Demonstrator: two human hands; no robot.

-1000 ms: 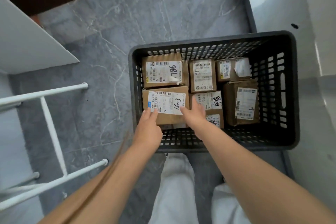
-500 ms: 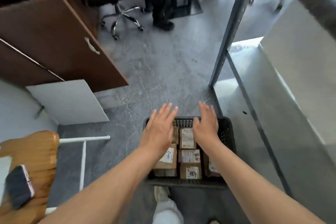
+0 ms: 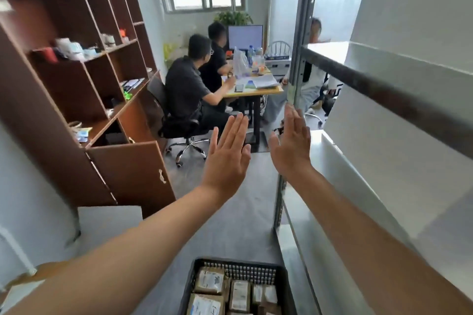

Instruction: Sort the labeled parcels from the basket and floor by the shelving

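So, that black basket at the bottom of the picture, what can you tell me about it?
The basket is a dark, plastic-looking crate with a slotted far wall under a plain rim. Only its far end shows; the frame cuts off the rest. It stands upright on the grey floor, close beside the metal shelving. Brown cardboard parcels with white labels lie packed inside. The left hand and right hand are raised, open, clear of it.

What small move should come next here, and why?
Probably lower both hands into the basket and take hold of one labeled parcel. The left hand and right hand hover open and empty in mid-air, fingers straight, well above the basket, which shows at the bottom edge with several parcels inside. Nothing is in hand to put on the metal shelving at the right.
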